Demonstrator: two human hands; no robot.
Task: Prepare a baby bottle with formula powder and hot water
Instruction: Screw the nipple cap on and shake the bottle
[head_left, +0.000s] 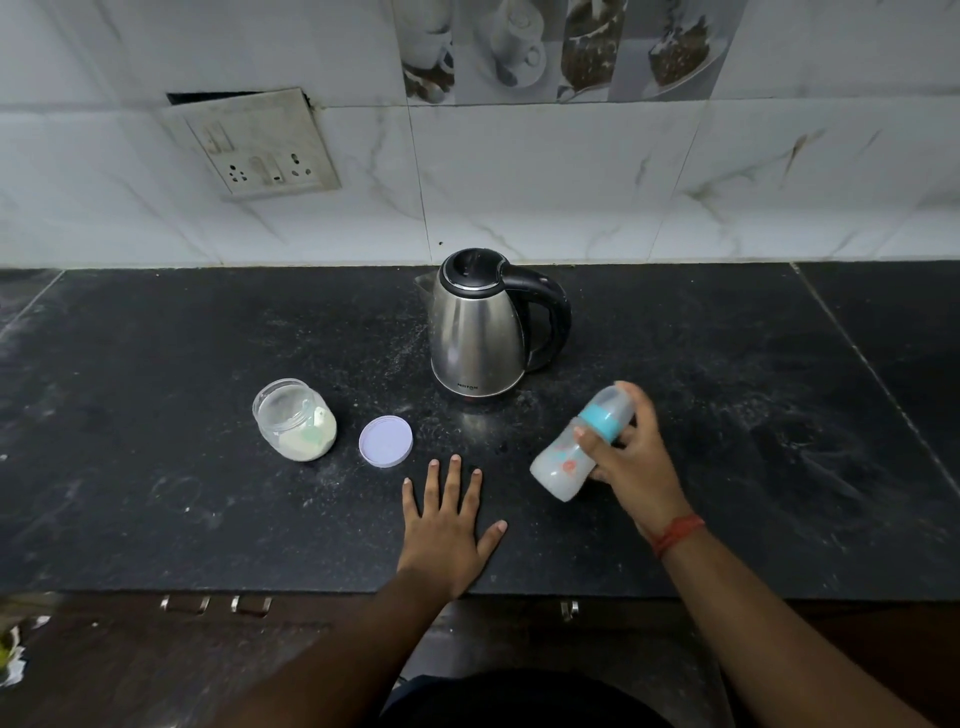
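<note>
The left hand (447, 525) lies nearest, flat on the black stone counter (156, 467) with fingers straight and spread, holding nothing, its wrist crossing the counter's front edge. Beside it, the right hand (631, 457) grips the baby bottle (576, 447), fingers and thumb curled round the body just below the teal collar (602, 420); a red thread band (675, 535) circles that wrist.

The bottle is tilted, its long axis running diagonally: the capped top points up and away toward the wall, past the fingertips, while the base points down toward the left hand and the front edge. The contents look milky white. Red and teal printing marks the bottle's side, too small to read.

Just beyond the gripped bottle's top stands the steel kettle (478, 332), lid shut, black handle toward the right, spout toward the left; small lettering near its base cannot be made out for certain. Past the left hand's fingertips lies a pale round lid (385, 441), and further left the open formula jar (294, 420), holding powder and a scoop.

Bare counter stretches wide to the right of the gripping hand and to the left of the jar. The tiled wall (519, 171) bounds the back, with a switch plate (260, 145) hanging askew.
</note>
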